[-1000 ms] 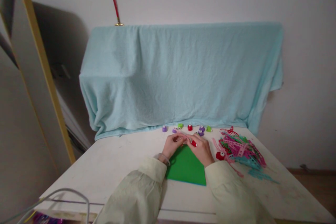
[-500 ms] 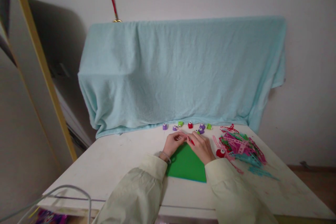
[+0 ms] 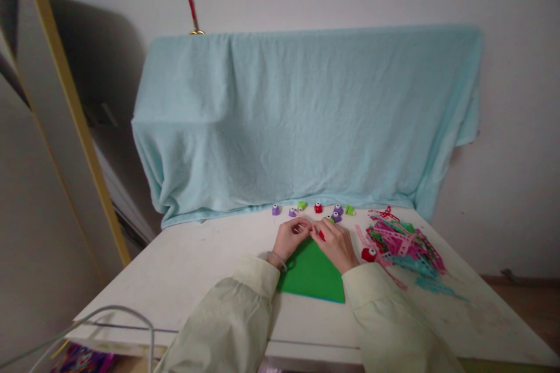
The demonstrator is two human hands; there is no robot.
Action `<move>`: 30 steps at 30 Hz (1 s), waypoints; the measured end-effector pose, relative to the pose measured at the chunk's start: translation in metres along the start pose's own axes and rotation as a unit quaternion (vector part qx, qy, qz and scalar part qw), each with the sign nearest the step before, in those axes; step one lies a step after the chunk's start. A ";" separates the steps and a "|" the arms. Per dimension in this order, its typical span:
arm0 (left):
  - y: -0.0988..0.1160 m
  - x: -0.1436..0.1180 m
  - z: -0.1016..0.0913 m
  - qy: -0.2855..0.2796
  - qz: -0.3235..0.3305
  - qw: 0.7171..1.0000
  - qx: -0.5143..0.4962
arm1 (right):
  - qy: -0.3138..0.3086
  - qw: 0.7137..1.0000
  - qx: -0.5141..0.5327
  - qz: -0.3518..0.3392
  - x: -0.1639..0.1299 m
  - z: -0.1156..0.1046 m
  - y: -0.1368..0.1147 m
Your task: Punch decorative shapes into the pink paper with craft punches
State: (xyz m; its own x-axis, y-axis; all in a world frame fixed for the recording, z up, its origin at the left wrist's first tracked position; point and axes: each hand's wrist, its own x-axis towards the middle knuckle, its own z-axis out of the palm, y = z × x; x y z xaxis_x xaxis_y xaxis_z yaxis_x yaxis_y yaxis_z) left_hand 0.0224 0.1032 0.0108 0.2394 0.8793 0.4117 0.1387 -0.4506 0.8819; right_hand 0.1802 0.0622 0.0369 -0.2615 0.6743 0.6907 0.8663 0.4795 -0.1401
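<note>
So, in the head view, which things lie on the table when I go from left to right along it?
left hand → green sheet → right hand → red punch → pile of coloured paper strips. The small punches in the row by the blue towel overlap these in order, so I leave them out.

Sheet (image 3: 312, 277) was plain green, table (image 3: 192, 268) off-white. Cloth (image 3: 306, 116) was pale blue. Small punches (image 3: 318, 208) were purple, lime, red. Strip pile (image 3: 400, 245) mixed pink, teal, green. Sleeves (image 3: 245, 309) were cream.
</note>
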 end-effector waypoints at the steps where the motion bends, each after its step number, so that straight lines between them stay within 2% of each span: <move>1: 0.000 0.000 0.000 0.000 0.001 1.000 0.001 | 0.000 1.000 0.001 0.002 0.000 0.000 0.000; 15: -0.001 -0.001 0.000 0.006 0.036 0.997 0.072 | -0.003 1.000 -0.018 -0.011 0.000 0.001 0.001; 24: 0.005 -0.002 0.000 0.005 0.053 0.995 0.082 | 0.018 0.999 -0.027 -0.021 0.000 0.002 0.000; 30: 0.005 -0.002 -0.001 -0.001 0.056 0.995 0.088 | 0.013 1.000 0.018 0.012 -0.001 0.005 0.001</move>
State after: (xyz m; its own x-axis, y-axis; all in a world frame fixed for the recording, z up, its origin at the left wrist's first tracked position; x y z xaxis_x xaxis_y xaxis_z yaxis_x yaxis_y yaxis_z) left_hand 0.0219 0.0991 0.0145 0.2653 0.8223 0.5034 0.2773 -0.5651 0.7770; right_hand 0.1788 0.0648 0.0322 -0.2289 0.6718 0.7045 0.8567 0.4826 -0.1818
